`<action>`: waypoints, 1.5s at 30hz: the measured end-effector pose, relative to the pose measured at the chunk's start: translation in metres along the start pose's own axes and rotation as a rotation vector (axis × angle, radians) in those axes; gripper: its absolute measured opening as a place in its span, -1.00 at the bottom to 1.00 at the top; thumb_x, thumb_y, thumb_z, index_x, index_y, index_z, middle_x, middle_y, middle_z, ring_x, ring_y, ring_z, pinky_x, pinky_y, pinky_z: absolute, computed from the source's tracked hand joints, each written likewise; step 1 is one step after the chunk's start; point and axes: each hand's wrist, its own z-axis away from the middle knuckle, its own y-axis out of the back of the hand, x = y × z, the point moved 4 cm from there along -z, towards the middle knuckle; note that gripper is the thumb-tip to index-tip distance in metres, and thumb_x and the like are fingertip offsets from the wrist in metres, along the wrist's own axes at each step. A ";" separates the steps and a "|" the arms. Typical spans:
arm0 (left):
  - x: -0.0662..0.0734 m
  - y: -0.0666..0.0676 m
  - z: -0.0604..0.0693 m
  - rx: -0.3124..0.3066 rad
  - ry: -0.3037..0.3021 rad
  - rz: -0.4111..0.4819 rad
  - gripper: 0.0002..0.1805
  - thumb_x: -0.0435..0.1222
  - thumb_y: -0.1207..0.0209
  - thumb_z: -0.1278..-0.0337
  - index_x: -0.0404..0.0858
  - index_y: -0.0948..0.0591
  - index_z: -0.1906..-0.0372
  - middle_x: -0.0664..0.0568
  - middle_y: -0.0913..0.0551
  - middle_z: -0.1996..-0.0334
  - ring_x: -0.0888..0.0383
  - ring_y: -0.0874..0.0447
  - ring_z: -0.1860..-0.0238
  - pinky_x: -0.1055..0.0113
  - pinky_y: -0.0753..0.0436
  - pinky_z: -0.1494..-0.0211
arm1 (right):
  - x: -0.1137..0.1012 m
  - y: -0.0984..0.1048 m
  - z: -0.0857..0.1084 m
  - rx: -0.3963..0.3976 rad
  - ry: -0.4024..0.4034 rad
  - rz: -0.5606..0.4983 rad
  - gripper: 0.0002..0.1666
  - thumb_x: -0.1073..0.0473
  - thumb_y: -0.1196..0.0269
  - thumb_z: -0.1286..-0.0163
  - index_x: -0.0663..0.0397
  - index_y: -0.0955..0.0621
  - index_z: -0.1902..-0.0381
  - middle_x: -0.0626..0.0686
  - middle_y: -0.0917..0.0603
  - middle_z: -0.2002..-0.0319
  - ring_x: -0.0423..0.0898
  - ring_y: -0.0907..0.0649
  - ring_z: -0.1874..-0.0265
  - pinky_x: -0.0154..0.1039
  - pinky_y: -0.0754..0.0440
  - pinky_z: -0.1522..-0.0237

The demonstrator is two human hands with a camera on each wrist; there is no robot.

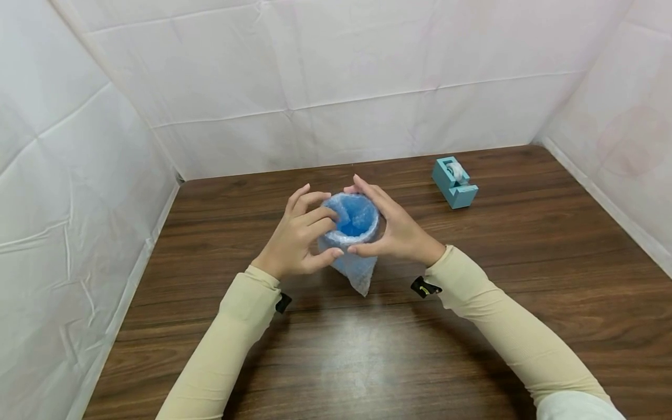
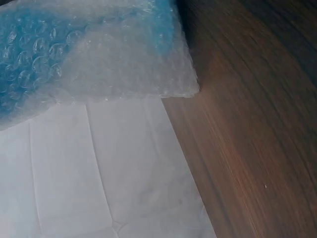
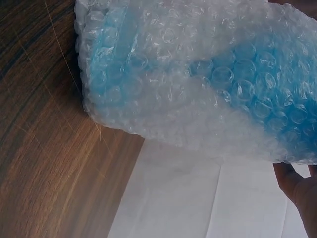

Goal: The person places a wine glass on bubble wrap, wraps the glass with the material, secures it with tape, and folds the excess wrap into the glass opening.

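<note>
Bubble wrap (image 1: 362, 268) stands upright in the middle of the table, wrapped around something blue whose kind I cannot tell. Its top is a round opening, and a pointed corner sticks out toward me. My left hand (image 1: 301, 236) curls at the left of the rim, with some fingertips at the opening and the thumb in front. On the other side, my right hand (image 1: 399, 230) grips the rim between thumb and fingers. Close up, the left wrist view shows the bubble wrap (image 2: 114, 59) without the hand. Fingers (image 3: 297, 191) touch the wrap's edge in the right wrist view; whose hand, I cannot tell.
A teal tape dispenser (image 1: 455, 184) with a roll of clear tape stands at the back right of the dark wooden table (image 1: 210, 233). White sheeting (image 1: 341, 70) closes off the back and both sides.
</note>
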 end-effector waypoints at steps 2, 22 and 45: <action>0.000 0.000 -0.001 0.007 0.001 -0.016 -0.32 0.22 0.29 -0.39 -0.19 -0.57 0.50 0.01 -0.68 0.29 -0.08 -0.41 -0.17 -0.14 -0.11 -0.42 | 0.000 -0.001 0.000 0.000 0.007 -0.001 0.36 0.33 -0.54 0.07 0.06 0.04 -0.54 0.20 -0.29 -0.36 0.05 -0.36 -0.31 -0.32 -0.43 -0.24; 0.006 0.001 -0.002 0.045 0.089 0.043 -0.43 0.21 0.14 -0.34 -0.20 -0.60 0.24 -0.02 -0.63 0.16 -0.05 -0.37 -0.17 -0.14 -0.06 -0.39 | 0.000 -0.001 -0.001 -0.003 -0.029 0.028 0.33 0.33 -0.53 0.04 0.09 0.04 -0.53 0.15 -0.24 -0.42 0.04 -0.30 -0.37 -0.11 -0.36 -0.32; -0.001 -0.016 0.003 0.007 0.786 0.706 0.09 -0.49 -0.40 0.12 -0.25 0.01 -0.50 -0.19 -0.19 -0.40 -0.11 -0.28 -0.34 -0.08 -0.38 -0.32 | 0.010 0.002 -0.003 0.077 -0.262 -0.116 0.31 -0.19 -0.48 0.01 -0.14 0.03 -0.53 0.00 -0.17 -0.46 0.00 -0.27 -0.39 0.12 -0.24 -0.38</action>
